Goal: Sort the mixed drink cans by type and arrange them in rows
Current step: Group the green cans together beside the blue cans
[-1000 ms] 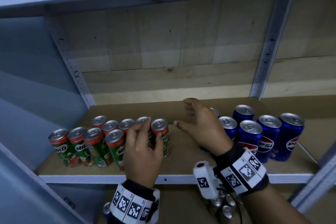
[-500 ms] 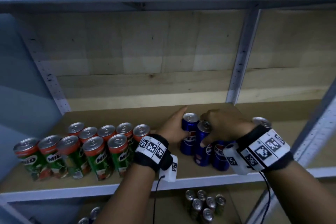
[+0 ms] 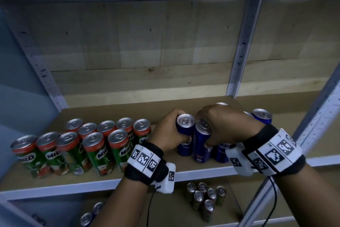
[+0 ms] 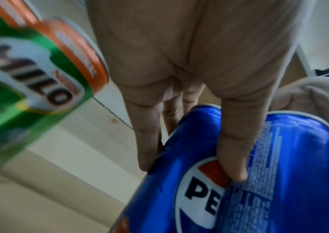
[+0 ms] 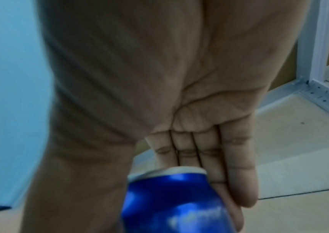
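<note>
Several green and red Milo cans (image 3: 95, 145) stand in two rows on the left of the shelf (image 3: 92, 186). Right of them stands a cluster of blue Pepsi cans. My left hand (image 3: 177, 125) grips the leftmost Pepsi can (image 3: 184, 134) from the left side. In the left wrist view its fingers (image 4: 233, 141) curl round that can (image 4: 269, 189), with a Milo can (image 4: 29, 78) close by. My right hand (image 3: 211, 129) reaches over the cluster and grips the Pepsi can beside it (image 3: 201, 140). In the right wrist view that blue can (image 5: 171, 201) sits in its curled fingers (image 5: 237, 173). Another Pepsi can (image 3: 262, 115) stands behind my right wrist.
A white perforated upright (image 3: 239, 51) rises at the back right of the shelf, and another post (image 3: 312, 120) stands at the front right. The lower shelf holds several more cans (image 3: 204, 197). A wooden panel (image 3: 138, 42) backs the shelf.
My left hand left the Milo cans and moved right onto a Pepsi can. My right hand, open a second ago, closed on the Pepsi cluster. The cluster now stands nearer the Milo cans.
</note>
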